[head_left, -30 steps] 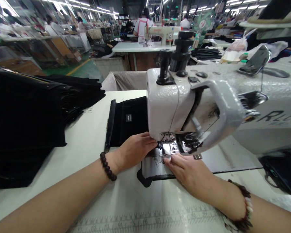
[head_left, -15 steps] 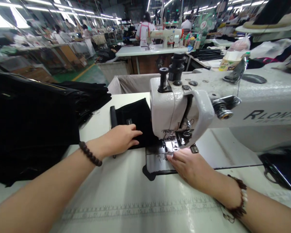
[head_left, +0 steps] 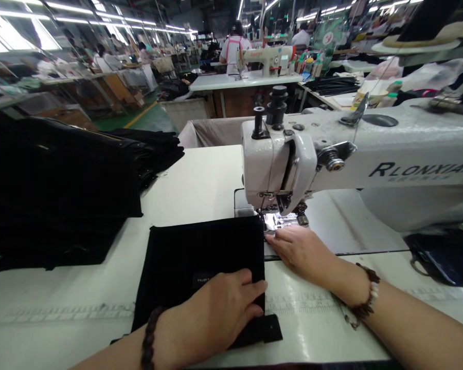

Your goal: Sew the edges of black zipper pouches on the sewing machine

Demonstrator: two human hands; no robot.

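Observation:
A flat black fabric piece (head_left: 200, 246) with a small label (head_left: 201, 280) and a short tab (head_left: 272, 329) lies on the pale sewing table. My left hand (head_left: 219, 308) rests flat on it near the right edge, thumb and fingers apart. The fabric's upper right corner reaches the presser foot (head_left: 272, 221) of the white sewing machine (head_left: 281, 164). My right hand (head_left: 301, 252) is beside the foot, fingers pressed together, fingertips at the fabric's right edge. Anything between those fingertips is hidden.
A large stack of black fabric pieces (head_left: 61, 180) covers the table's left side. Printed ruler marks (head_left: 301, 303) run along the front. A dark glossy object (head_left: 443, 257) lies at the right. Another sewing machine (head_left: 264, 56) and a person (head_left: 233, 49) are beyond.
The black fabric has swung from behind and left of the presser foot toward me, with my left hand on it. My right hand has stayed by the foot. The view has shifted slightly.

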